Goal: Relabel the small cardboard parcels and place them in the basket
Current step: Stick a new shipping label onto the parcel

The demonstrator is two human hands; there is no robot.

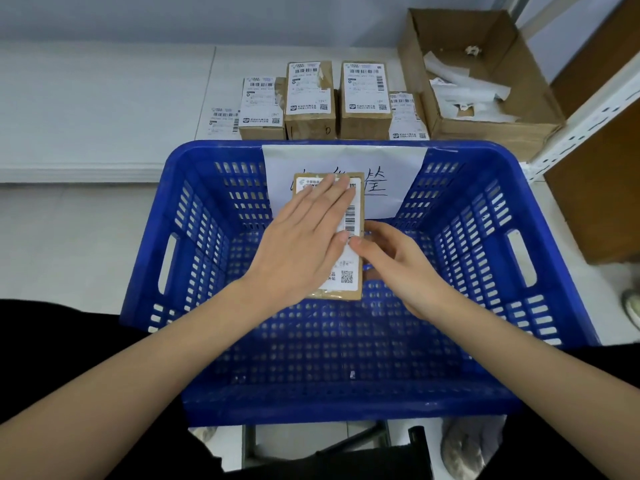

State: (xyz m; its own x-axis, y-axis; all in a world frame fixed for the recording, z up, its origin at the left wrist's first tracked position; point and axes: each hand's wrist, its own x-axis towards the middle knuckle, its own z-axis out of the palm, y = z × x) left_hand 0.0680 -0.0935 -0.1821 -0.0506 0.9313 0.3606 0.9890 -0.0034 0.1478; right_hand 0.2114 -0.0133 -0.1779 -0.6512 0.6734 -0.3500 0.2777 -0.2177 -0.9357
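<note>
A small cardboard parcel (pixel 353 271) with a white shipping label (pixel 350 220) is held over the blue plastic basket (pixel 485 209). My left hand (pixel 304 244) lies flat on the label with straight fingers pressing it down. My right hand (pixel 398 261) grips the parcel's right edge, thumb on top and fingers curled underneath. Several other labelled cardboard parcels (pixel 310 95) stand in a row on the white surface behind the basket. A loose label sheet (pixel 223 117) lies to their left.
A white paper sign (pixel 388 174) with handwriting hangs inside the basket's far wall. An open brown carton (pixel 485 81) with crumpled label backings sits at the back right. A white metal shelf upright (pixel 588 112) and a brown panel stand at the right.
</note>
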